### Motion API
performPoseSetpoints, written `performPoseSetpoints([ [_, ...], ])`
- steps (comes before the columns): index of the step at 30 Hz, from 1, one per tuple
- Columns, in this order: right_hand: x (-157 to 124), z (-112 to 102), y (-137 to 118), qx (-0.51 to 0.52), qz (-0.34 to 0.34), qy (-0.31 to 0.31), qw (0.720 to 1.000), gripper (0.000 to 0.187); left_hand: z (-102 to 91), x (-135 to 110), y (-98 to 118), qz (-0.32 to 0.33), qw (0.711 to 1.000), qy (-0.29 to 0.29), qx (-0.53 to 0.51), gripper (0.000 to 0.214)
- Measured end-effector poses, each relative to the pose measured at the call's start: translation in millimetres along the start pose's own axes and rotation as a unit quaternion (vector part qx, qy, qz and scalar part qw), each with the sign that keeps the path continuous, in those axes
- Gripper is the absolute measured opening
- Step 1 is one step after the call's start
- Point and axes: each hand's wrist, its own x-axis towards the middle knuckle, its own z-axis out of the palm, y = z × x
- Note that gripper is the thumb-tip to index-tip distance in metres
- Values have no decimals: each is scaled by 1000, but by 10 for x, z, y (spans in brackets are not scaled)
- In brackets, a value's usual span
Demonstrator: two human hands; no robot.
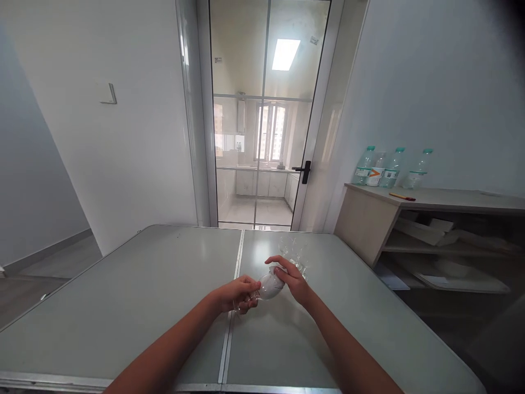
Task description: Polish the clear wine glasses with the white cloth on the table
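Note:
A clear wine glass (262,296) lies tilted in the air above the folding table, its bowl towards the right and its foot towards the left. Fingers of my left hand (243,294) are closed round its stem. White cloth or tissue (272,283) shows in the bowl and at its mouth. At that mouth is my right hand (289,274), its thumb and fingers closed on the white material, with the index finger stretched over it. Just beyond my right hand stand several clear stemmed glasses (293,250), partly hidden by it.
The grey folding table (164,306) has a metal seam down its middle. To the right, a wooden cabinet (369,219) bears several plastic bottles (391,167) and a yellow-and-red pen-like item (402,196). A glass door (262,126) with a black handle (305,172) stands behind the table.

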Motion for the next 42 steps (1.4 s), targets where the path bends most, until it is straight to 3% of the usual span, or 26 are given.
performPoseSetpoints([
  [2,-22,-39,19,-38,-30,-2,999,31,-25,0,-6,-45,998,-14,-40,54],
  [4,-35,-62,55,-84,-69,12,994,30,-11,4,-8,-47,998,-6,-29,54],
  [7,-23,-48,101,-130,-101,38,986,30,52,8,-9,70,988,74,119,51],
  [9,2,-12,111,-96,-69,57,991,31,69,14,-33,175,928,175,278,46],
  [11,31,28,107,-18,-13,73,997,33,31,28,-87,237,834,260,425,46],
  [13,51,59,93,69,33,80,994,36,-56,47,-161,267,756,291,522,54],
  [15,58,78,74,142,57,83,985,37,-155,67,-229,295,719,285,561,60],
  [18,47,92,38,216,49,107,969,33,-251,83,-286,333,724,267,542,64],
  [23,8,43,-22,276,35,134,951,38,-221,57,-269,364,813,213,400,63],
  [28,27,-61,-52,275,-13,143,951,39,-135,20,-153,361,881,249,174,50],
  [31,64,-60,-51,229,-42,152,960,37,-119,37,-93,387,870,298,72,50],
  [34,71,-41,-31,164,-58,214,961,27,-113,80,-88,373,860,338,83,51],
  [38,27,-82,71,-13,-117,281,952,16,-99,118,-144,308,827,401,244,39],
  [40,13,-106,135,-156,-167,250,941,20,-96,121,-177,286,789,409,359,27],
  [42,16,-98,173,-270,-221,172,921,21,-97,118,-205,270,746,397,461,21],
])
